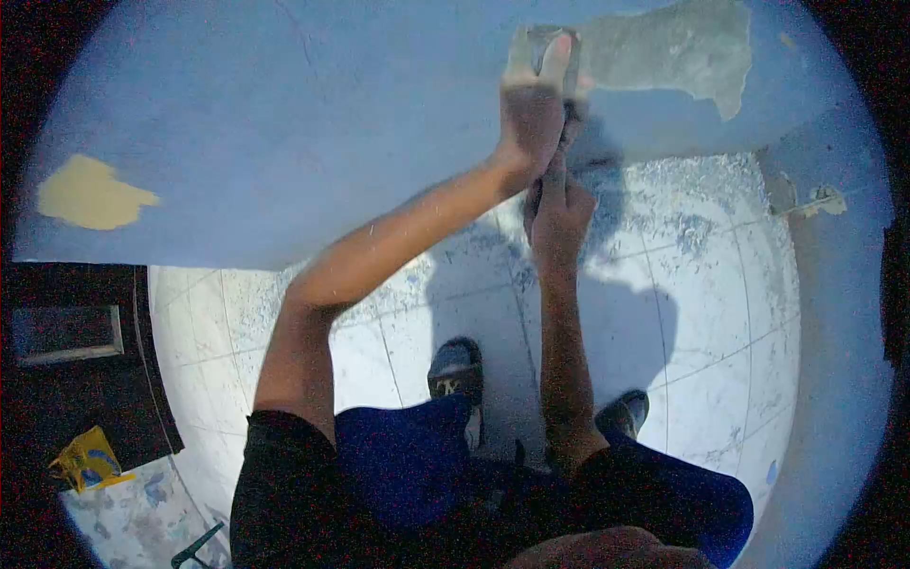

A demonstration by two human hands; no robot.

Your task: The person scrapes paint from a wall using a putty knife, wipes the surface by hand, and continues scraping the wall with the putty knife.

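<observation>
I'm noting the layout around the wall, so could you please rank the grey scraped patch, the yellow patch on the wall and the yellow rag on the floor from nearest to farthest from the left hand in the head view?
From the left hand:
1. Grey scraped patch, just right of it, high on the wall.
2. Yellow patch, far left on the wall.
3. Yellow rag, lower left, on the floor.

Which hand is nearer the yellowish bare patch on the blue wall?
Left. The left hand presses the scraper high on the wall, on the side toward the yellowish patch; the right hand grips the handle lower, slightly farther.

Tiled floor (701, 313), probably paint flakes (682, 180).
</observation>
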